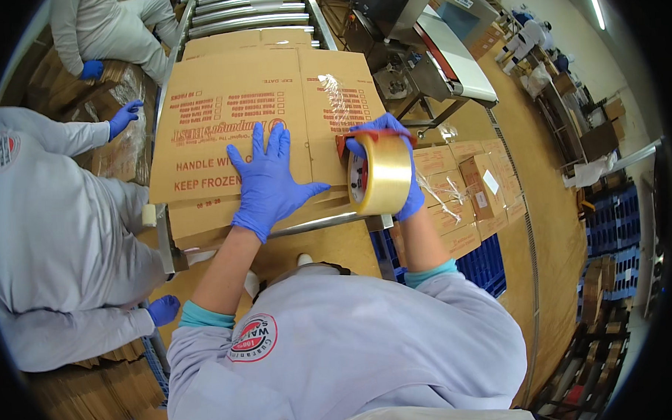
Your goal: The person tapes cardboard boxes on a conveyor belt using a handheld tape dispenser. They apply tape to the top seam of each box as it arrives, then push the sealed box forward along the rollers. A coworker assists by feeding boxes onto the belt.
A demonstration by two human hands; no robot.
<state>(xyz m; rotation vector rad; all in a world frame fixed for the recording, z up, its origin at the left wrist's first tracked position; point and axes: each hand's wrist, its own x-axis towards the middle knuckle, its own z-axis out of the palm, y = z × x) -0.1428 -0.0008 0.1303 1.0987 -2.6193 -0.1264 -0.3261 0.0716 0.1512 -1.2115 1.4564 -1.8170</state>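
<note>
A flattened brown cardboard carton (229, 103) with red print lies before me at the end of a roller conveyor. My left hand (267, 175), in a blue glove, rests flat on it with fingers spread. In my right hand (402, 156), also gloved, is a red tape dispenser (342, 144) with a big roll of clear yellowish tape (386, 175). The dispenser sits at the carton's right edge; its handle is mostly hidden by my fingers. A shiny, crinkled strip of clear tape (335, 95) shows on the carton's right part.
Steel rollers (247, 7) run away beyond the carton. Close on my left stands a co-worker (62, 219); another person (115, 29) is farther off. Taped cartons (453, 184) stand on a blue pallet (486, 268) at right, and a belt machine (456, 58) stands far right.
</note>
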